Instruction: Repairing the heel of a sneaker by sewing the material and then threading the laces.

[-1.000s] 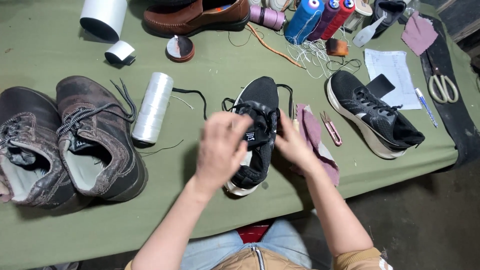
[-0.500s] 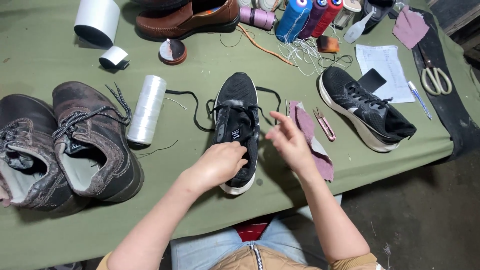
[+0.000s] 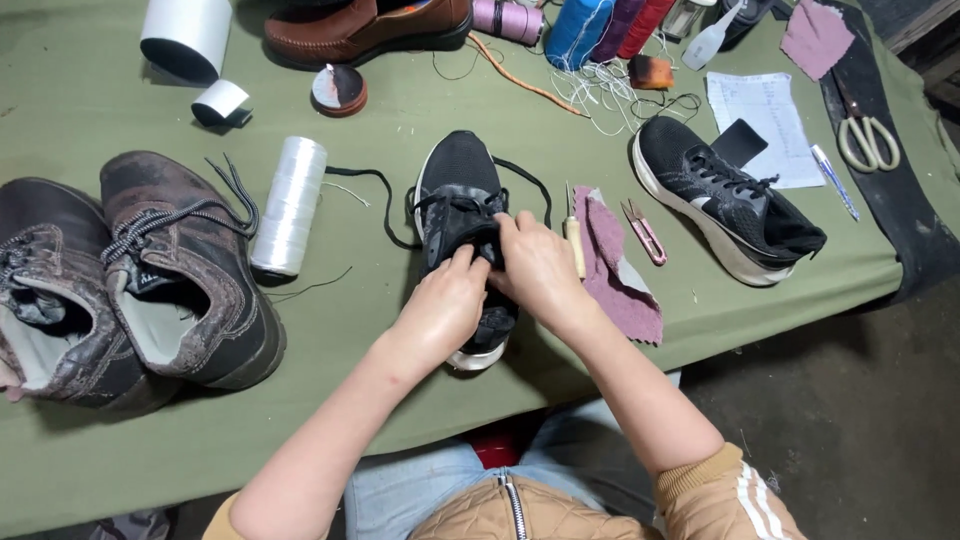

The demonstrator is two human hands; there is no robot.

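both hands, left hand (image 3: pixel 440 310) and right hand (image 3: pixel 540 268), bent inward, grip pinching black sneaker (image 3: pixel 462 205).

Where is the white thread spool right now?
In the head view, the white thread spool lies on its side on the green table, left of the black sneaker under both hands and right of the brown boots.

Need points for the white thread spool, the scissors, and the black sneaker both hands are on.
white thread spool (image 3: pixel 289 205), head view, middle of its wound side.
scissors (image 3: pixel 868 140), head view, near the pivot between the handles.
black sneaker (image 3: pixel 459 165), head view, toe upper beyond the hands.
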